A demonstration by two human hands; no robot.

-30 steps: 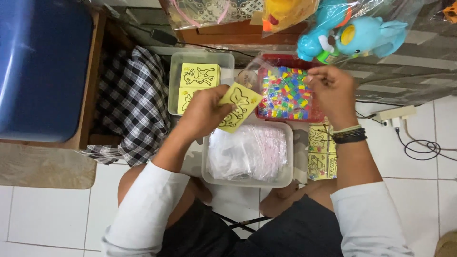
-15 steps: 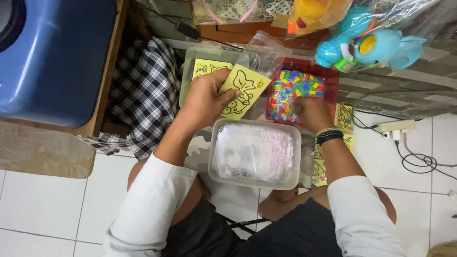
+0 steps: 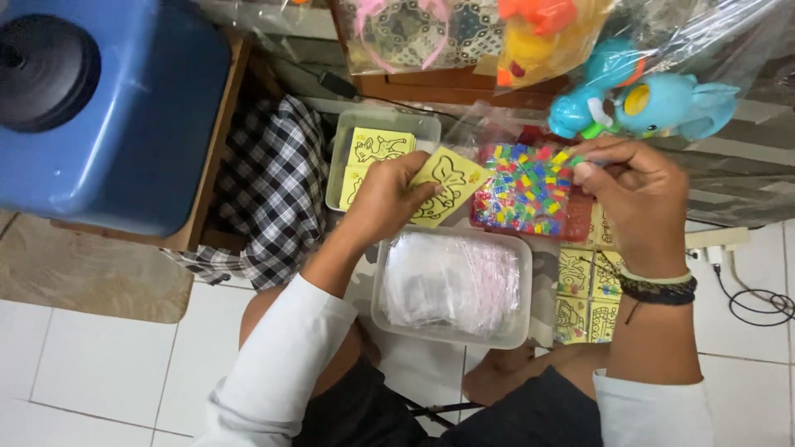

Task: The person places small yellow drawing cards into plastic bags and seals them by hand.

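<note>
A: What is the person holding right now?

B: The left hand [image 3: 389,199] is gripping a yellow card [image 3: 447,184] with a black outline drawing, fingers curled tightly around its near-left edge. The card is hovering tilted, above the gap between the clear tub of yellow cards [image 3: 346,132] on the far left and the red tray [image 3: 580,217] of small coloured pieces to its right.

A: And the other hand?

B: The right hand [image 3: 642,199] is hanging over the right end of the red tray, fingertips [image 3: 585,170] pinched nearly closed. Something small and green seems to be sitting between them, though it is too tiny to name with confidence.

A: What is lying nearer the person?

B: A clear tub of small plastic bags [image 3: 451,285] is sitting just near of the card, and more yellow sheets [image 3: 584,294] are lying on the floor to the right of it, under the right wrist.

A: Where might it be going wrong?

B: As a judgement: the pinch is slight, so the small piece could be slipping out and dropping among the coloured pieces or onto the tiles. The card is being held by one edge only, so it could be bending or sliding loose. The right forearm is also passing close above the tray, and a nudge could be scattering the pieces.
</note>
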